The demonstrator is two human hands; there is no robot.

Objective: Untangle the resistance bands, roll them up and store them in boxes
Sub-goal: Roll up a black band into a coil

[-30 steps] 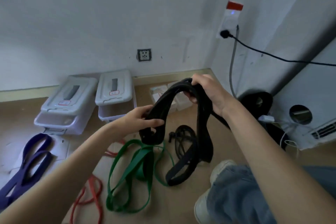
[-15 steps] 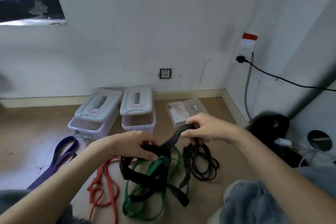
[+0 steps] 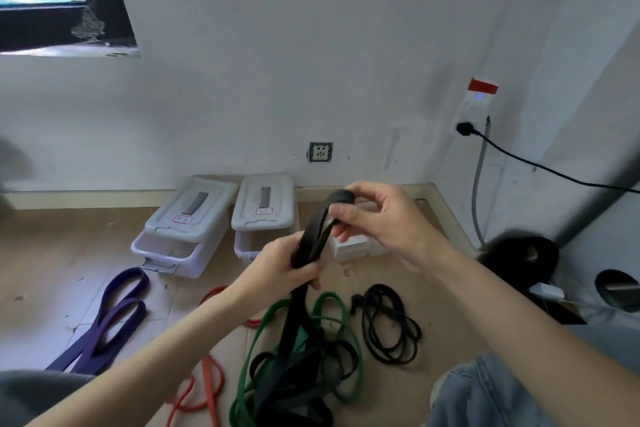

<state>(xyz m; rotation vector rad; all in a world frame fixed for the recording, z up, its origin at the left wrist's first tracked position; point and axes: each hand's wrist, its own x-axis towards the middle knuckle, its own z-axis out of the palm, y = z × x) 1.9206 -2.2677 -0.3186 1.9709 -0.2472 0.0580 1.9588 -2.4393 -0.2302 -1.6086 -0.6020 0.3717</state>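
A wide black resistance band [image 3: 313,236] is held doubled between both hands. My right hand [image 3: 375,218] pinches its folded top end, curled over the fingers. My left hand [image 3: 284,267] grips both strands a little lower. The rest of the black band hangs down to the floor onto a green band [image 3: 254,340]. A red band [image 3: 207,381] lies left of the green one, partly hidden by my left forearm. A purple band [image 3: 110,319] lies further left. Two lidded translucent storage boxes [image 3: 188,218] [image 3: 263,204] stand against the wall.
A coiled black cable [image 3: 388,326] lies on the floor right of the bands. Small white boxes [image 3: 356,246] sit behind my hands. A black round object [image 3: 523,256] and a wall plug with cord [image 3: 465,130] are at the right. My jeans-clad knee [image 3: 485,392] is at the bottom right.
The black band was lowered to the floor, then raised. My right hand has lifted its folded end; my left hand has closed around both strands below it. The camera has tilted upward.
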